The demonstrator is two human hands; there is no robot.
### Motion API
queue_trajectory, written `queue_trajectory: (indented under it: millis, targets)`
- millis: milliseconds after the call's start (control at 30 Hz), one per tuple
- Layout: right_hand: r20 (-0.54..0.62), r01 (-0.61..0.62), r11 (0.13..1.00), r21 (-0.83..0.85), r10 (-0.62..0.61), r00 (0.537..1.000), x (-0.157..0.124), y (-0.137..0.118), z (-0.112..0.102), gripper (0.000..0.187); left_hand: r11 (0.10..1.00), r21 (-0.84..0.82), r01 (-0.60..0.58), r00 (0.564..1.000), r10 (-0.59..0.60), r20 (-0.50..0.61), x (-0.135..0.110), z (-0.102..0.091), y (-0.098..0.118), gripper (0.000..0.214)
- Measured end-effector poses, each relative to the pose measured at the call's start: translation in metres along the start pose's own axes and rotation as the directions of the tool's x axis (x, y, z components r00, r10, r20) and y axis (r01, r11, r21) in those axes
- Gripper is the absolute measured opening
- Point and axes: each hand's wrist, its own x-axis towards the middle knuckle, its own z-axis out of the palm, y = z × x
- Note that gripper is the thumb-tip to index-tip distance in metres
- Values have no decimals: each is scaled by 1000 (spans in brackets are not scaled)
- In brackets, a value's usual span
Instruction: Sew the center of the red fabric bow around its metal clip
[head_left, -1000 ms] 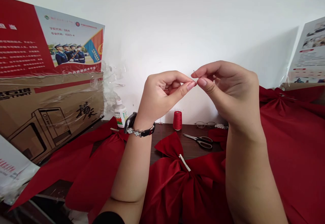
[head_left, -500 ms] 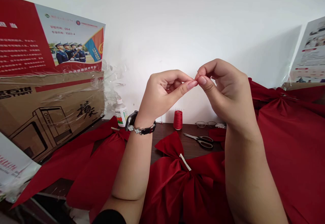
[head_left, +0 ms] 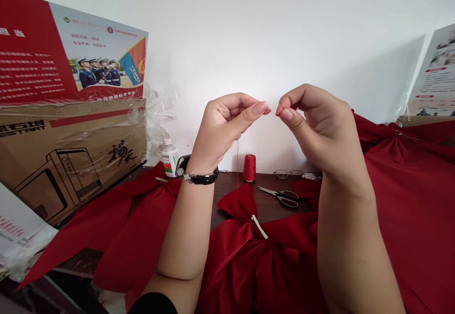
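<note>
Head view: thread [head_left: 272, 112] horizontal between fingertips [head_left: 262, 108]

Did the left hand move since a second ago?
Yes. Against the red thread spool, the left hand, pinching the thread, shifted slightly up and left, away from the right hand.

Bright, even light; soft shadows on the white wall; sharp focus, edges bowed.
</note>
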Motion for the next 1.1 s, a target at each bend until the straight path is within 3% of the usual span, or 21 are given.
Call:
queue_trajectory:
  millis: [333, 467, 633, 833, 1100]
  targets:
    - [62, -24, 996, 85, 19, 998, 0, -3, 1, 15, 991, -134, 19, 999, -26, -48, 0, 9, 5, 24]
    - [9, -48, 984, 173, 47, 999, -1, 1, -1, 12, 986, -160, 38, 998, -44, -33, 0, 8, 8, 26]
    - [-130, -44, 955, 295, 85, 988, 0, 9, 0, 12, 980, -168, 106, 990, -89, 111, 1, 3, 4, 28]
    - [-114, -61, 943, 326, 103, 988, 0, 9, 0, 12, 933, -276, 229, 965, -180, 192, 3, -1, -8, 30]
    - [-122, -64, 950, 307, 106, 987, 0, 9, 1, 12, 822, -422, 382, 902, -234, 363, 1, -1, -5, 23]
